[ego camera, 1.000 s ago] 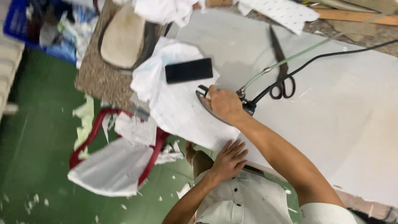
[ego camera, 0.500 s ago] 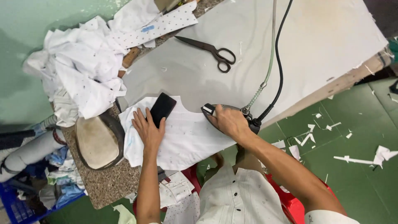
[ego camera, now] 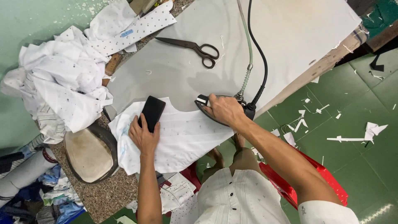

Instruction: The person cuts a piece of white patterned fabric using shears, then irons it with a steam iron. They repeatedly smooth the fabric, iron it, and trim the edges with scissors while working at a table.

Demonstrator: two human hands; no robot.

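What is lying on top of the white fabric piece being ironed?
On the white fabric piece lie a black phone, with the left hand beside it, and the iron gripped by the right hand. The soleplate's contact area is hidden.

The right hand (ego camera: 222,110) covers most of the dark steam iron (ego camera: 207,103), so its handle stays hidden. The left hand (ego camera: 143,135) hides part of the flat black phone (ego camera: 153,111). The black cord (ego camera: 255,37) and pale green hose (ego camera: 246,37) are cut off by the top edge.
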